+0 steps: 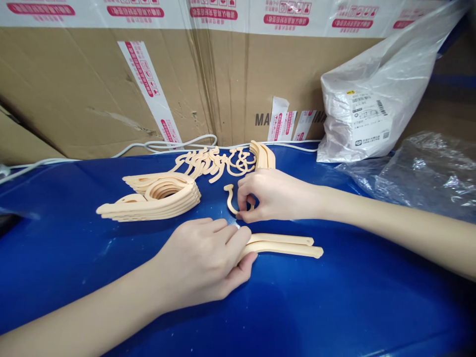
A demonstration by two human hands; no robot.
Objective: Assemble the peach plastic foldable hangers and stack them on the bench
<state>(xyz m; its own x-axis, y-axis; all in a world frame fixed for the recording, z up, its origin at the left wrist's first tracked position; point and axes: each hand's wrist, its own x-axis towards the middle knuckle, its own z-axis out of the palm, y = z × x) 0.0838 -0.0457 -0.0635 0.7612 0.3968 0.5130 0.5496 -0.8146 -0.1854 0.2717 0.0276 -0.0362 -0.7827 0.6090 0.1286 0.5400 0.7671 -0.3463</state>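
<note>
My left hand (208,258) is closed around one end of two long beige plastic hanger arms (284,245), which stick out to the right nearly side by side. Just beyond it, my right hand (269,196) pinches a small curved beige hook (230,198) between thumb and forefinger, low over the blue surface. The hook's flat end points away to the left. Behind lies a loose pile of similar hooks (204,161). A neat stack of beige hanger pieces (163,198) sits to the left. More curved arms (263,154) stand partly hidden behind my right hand.
A blue-covered table (334,307) lies under everything. Large taped cardboard boxes (256,69) wall off the back, with a white cable (148,145) along their foot. At the right stand a white labelled plastic bag (372,99) and crumpled clear plastic (427,173).
</note>
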